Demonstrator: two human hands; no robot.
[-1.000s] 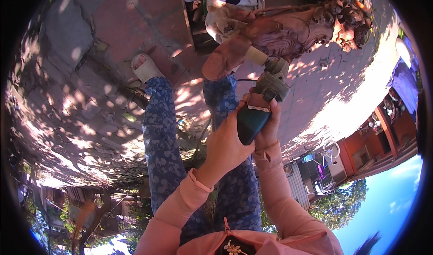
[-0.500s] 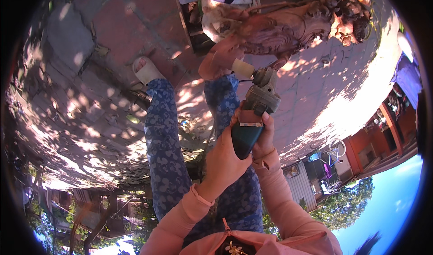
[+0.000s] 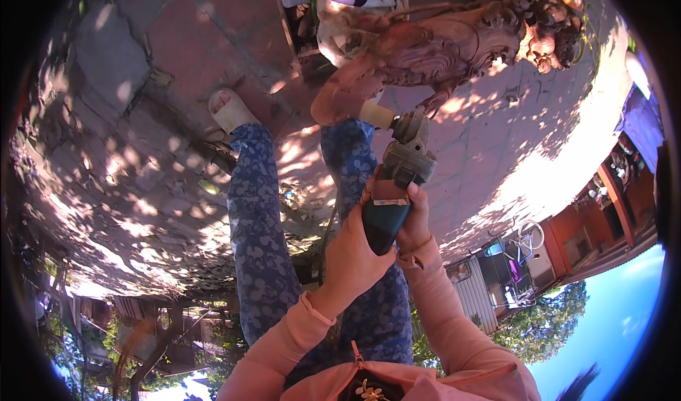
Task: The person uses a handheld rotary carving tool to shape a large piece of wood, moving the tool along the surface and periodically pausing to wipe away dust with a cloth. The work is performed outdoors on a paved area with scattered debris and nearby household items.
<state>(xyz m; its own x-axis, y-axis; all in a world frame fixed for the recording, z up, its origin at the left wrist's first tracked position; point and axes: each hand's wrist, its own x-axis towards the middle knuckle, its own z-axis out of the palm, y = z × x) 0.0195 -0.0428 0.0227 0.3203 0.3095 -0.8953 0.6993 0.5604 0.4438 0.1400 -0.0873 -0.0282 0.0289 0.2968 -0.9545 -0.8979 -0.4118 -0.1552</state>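
My left hand [image 3: 355,248] is wrapped around the rear of a green angle grinder [image 3: 387,223]. On its other side my right hand [image 3: 416,220] grips the same body, thumb up near the grey gear head. A pale cylindrical sanding drum [image 3: 377,114] sticks out from the head toward the left. It meets or nearly meets the smooth curved base of a reddish-brown wood carving [image 3: 447,46]; actual contact I cannot make out. The carving lies across the far side, its ornate, deeply cut end to the right. The fingers under the grinder are partly hidden.
Behind the carving's base stands a pale stained sack [image 3: 340,28] with dark and red cloth on top. My sandaled foot [image 3: 230,110] rests on the sun-dappled paving [image 3: 191,60]. A bicycle [image 3: 528,239] stands far off at right, near a red-walled building.
Both hands have shifted the grinder slightly left and toward me, its drum moving along the carving's base. The carving stays in place.
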